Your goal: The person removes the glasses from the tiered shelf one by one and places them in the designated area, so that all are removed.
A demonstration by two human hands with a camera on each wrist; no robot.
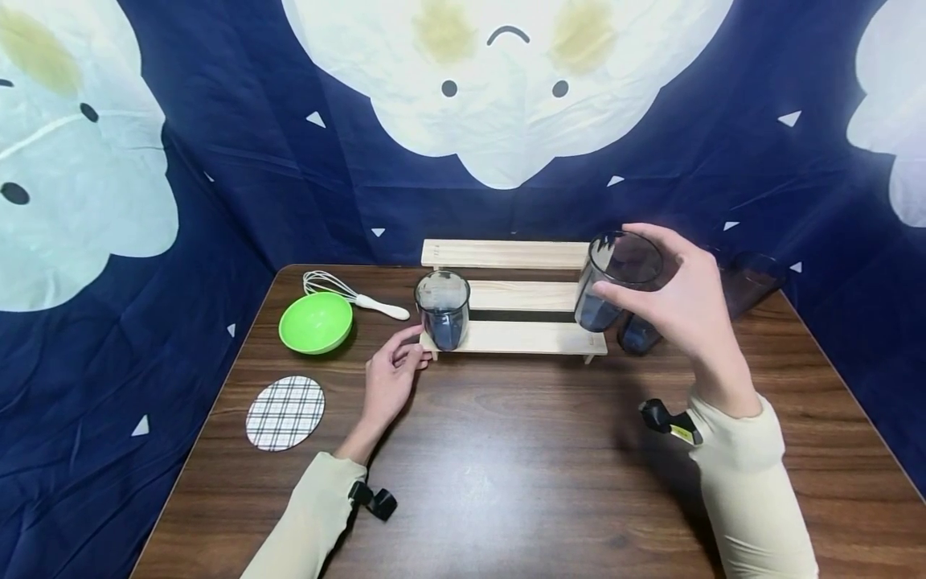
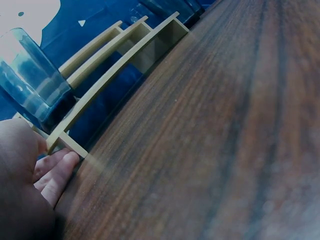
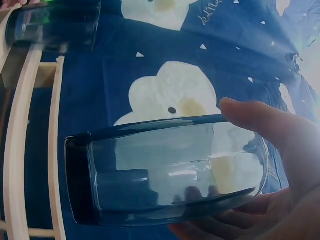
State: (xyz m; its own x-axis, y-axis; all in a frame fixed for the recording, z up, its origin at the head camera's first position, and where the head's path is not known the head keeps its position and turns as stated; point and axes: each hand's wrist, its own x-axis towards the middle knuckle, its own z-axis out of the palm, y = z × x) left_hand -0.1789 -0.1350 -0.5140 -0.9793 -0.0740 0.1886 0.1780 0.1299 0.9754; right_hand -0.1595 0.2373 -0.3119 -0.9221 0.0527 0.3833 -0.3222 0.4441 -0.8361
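Holding a blue glass above the wooden rack, the right hand could knock it — the left hand, fingers relaxed, only touches the rack's corner.

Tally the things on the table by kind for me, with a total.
Blue tumblers: 4, one on the rack, one in the right hand, two behind it
Wooden rack: 1
Green bowl: 1
Whisk: 1
Plaid coaster: 1
Total: 8
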